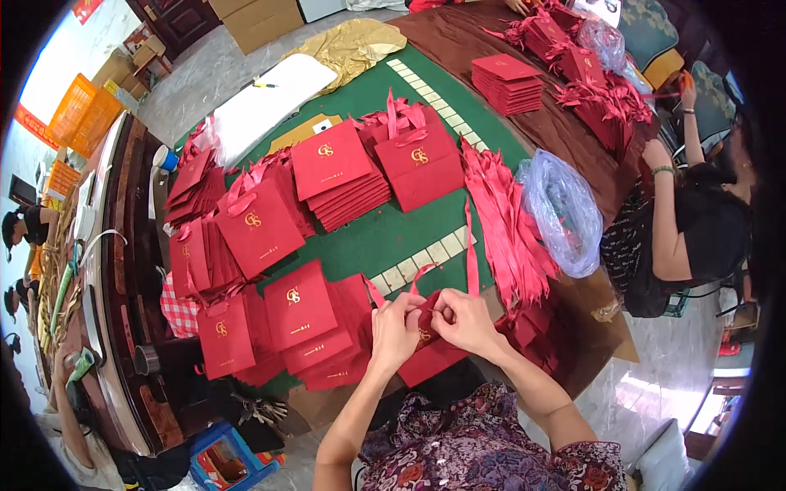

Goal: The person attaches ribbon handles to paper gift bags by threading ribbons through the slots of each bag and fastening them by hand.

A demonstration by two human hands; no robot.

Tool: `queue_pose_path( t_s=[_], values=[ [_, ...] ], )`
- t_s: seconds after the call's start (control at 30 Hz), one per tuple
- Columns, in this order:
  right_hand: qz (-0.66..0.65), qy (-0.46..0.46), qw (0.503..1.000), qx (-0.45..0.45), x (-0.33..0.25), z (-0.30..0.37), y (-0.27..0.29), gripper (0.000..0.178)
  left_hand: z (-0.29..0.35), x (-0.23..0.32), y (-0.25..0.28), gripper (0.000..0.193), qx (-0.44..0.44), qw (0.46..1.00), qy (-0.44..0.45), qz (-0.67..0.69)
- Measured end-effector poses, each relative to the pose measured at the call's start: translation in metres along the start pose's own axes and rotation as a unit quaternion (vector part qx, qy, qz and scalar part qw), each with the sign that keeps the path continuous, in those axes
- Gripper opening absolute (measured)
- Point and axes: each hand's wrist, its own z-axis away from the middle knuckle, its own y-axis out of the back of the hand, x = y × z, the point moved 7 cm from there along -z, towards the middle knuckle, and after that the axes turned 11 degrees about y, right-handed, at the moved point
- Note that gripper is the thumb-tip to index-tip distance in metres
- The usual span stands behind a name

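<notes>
Red paper bag (427, 344) pinched between both hands at its top edge, low over the table (385, 237). Left hand (396, 327) clenched on the bag's left side, right hand (464, 321) gripping its right, fingertips nearly touching. Red ribbon (472, 254) rising from just above the right hand. Bag stacks (307, 323) just left of the left hand; ribbon pile (503, 221) beyond the right.

Grey marble floor (188, 74), green-topped table (385, 237), brown tablecloth (458, 41), orange crate (82, 114), cardboard boxes (254, 20)
</notes>
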Motion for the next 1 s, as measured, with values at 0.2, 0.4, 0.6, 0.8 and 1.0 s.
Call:
queue_pose_path(
  t_s=[0.2, 0.4, 0.6, 0.8, 1.0],
  values=[
    [0.013, -0.028, 0.999, -0.012, -0.003, 0.009, 0.001, 0.017, 0.01, 0.003, 0.004, 0.015, 0.009, 1.0, 0.004, 0.0],
    [0.053, -0.039, 0.998, 0.0, -0.011, 0.011, -0.001, 0.017, 0.034, 0.031, 0.007, 0.015, 0.089, 0.991, -0.057, -0.083],
    [0.048, 0.056, 0.997, 0.019, -0.025, 0.019, -0.005, 0.016, 0.029, 0.011, 0.011, 0.017, 0.039, 0.999, -0.008, -0.034],
    [0.09, 0.108, 0.99, -0.013, -0.023, 0.01, 0.0, 0.017, 0.023, -0.015, 0.0, 0.014, -0.015, 0.996, -0.033, 0.079],
    [0.037, 0.128, 0.982, -0.136, -0.01, -0.011, 0.01, 0.019, 0.036, 0.011, 0.004, 0.013, 0.019, 0.999, -0.019, -0.021]
  ],
)
